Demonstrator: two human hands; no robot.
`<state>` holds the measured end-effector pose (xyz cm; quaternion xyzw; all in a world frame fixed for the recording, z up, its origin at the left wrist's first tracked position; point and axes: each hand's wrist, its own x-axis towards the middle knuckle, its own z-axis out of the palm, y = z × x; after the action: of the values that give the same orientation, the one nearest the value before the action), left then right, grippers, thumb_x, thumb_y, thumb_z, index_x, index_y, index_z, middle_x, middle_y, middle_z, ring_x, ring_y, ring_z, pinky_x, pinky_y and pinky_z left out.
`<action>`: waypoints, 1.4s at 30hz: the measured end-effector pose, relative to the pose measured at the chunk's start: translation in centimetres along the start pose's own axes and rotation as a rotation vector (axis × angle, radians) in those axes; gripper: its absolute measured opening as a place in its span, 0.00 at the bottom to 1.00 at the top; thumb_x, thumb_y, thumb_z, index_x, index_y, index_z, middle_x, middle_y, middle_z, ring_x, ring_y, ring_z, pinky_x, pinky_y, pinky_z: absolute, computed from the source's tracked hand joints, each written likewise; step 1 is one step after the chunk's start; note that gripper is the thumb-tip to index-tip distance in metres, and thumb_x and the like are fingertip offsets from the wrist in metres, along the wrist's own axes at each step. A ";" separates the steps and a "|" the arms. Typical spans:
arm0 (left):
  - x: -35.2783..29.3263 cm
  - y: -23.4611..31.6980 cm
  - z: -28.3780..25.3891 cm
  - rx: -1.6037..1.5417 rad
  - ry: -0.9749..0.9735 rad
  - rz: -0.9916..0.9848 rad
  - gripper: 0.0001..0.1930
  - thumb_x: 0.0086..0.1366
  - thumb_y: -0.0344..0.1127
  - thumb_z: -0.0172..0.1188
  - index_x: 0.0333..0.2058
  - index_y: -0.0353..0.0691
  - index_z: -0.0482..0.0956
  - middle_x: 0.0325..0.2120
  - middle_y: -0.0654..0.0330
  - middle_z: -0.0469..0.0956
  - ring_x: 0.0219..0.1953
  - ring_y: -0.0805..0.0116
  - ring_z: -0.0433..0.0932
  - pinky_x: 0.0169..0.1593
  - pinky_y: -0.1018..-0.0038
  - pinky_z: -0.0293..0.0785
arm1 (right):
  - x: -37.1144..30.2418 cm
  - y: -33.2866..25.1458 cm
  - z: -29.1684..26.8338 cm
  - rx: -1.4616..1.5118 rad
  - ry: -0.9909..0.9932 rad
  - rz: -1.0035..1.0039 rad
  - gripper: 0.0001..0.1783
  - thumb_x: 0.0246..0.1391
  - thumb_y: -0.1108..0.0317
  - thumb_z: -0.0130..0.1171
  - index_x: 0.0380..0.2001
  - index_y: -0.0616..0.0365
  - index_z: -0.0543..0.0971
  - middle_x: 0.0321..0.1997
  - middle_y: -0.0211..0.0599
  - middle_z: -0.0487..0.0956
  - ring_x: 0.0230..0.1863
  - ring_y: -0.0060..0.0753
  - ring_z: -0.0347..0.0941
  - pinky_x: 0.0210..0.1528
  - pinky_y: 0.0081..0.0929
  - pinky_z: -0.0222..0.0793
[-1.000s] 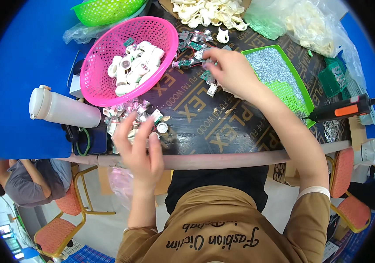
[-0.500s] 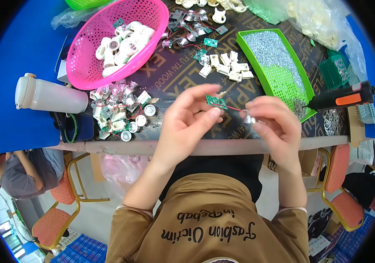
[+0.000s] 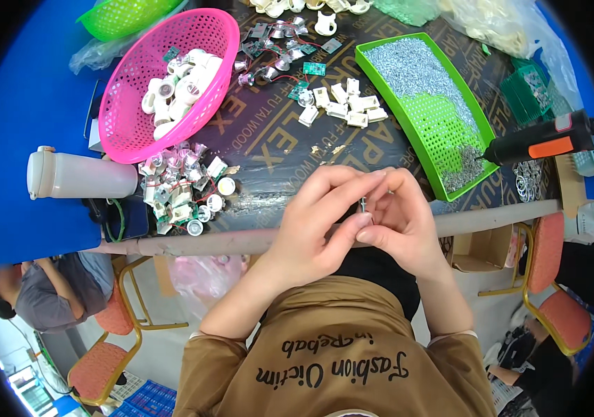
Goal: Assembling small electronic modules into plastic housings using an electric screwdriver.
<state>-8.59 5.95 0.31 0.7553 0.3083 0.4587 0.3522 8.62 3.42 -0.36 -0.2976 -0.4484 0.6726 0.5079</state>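
Observation:
My left hand (image 3: 325,221) and my right hand (image 3: 408,221) meet just above the table's near edge. Between the left thumb and fingers is a small green circuit board (image 3: 363,203), now seen nearly edge-on. The right fingers curl in against it. They mostly hide the silver lamp cup, which the earlier picture shows in that hand, joined to the board by a red wire. To the left lies a heap of similar silver cups, boards and white housings (image 3: 182,182). Beyond the hands sits a group of small cream housings (image 3: 357,104).
A pink basket (image 3: 113,115) of white parts stands far left, near a pale bottle (image 3: 85,175). At right are a green tray (image 3: 398,125) of small screws and a black-and-orange electric screwdriver (image 3: 543,144). More wired lamp cups (image 3: 283,52) lie at the back. Another person (image 3: 61,295) sits left.
My hands have come together and moved slightly nearer to me. The board has turned from face-on to edge-on, and the lamp cup and wire have gone behind the fingers. The view has shifted slightly.

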 end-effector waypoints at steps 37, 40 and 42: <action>-0.4 -2.1 -1.0 0.315 -0.208 -0.274 0.20 0.52 0.20 0.60 0.45 0.35 0.68 0.33 0.54 0.76 0.36 0.60 0.77 0.43 0.69 0.75 | 0.5 -1.0 -1.6 -1.011 0.061 -0.170 0.14 0.47 0.78 0.64 0.40 0.58 0.79 0.38 0.35 0.72 0.29 0.31 0.71 0.29 0.25 0.68; -1.5 -2.4 -0.4 0.276 -0.116 -0.298 0.21 0.53 0.21 0.61 0.45 0.35 0.68 0.35 0.54 0.76 0.37 0.61 0.77 0.44 0.69 0.75 | 1.2 0.0 -1.4 -1.091 -0.011 -0.195 0.14 0.45 0.76 0.64 0.39 0.57 0.78 0.39 0.39 0.73 0.38 0.42 0.72 0.38 0.33 0.70; -1.8 -2.7 -0.3 0.210 -0.079 -0.313 0.22 0.52 0.21 0.62 0.47 0.36 0.67 0.36 0.54 0.76 0.38 0.61 0.77 0.45 0.69 0.75 | 1.8 0.4 -1.4 -1.127 -0.054 -0.230 0.14 0.45 0.76 0.64 0.39 0.57 0.77 0.39 0.40 0.73 0.40 0.45 0.72 0.41 0.35 0.70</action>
<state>-9.95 6.14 -2.68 0.7483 0.4542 0.3336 0.3500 9.09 5.48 -1.18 -0.4543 -0.7800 0.2774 0.3291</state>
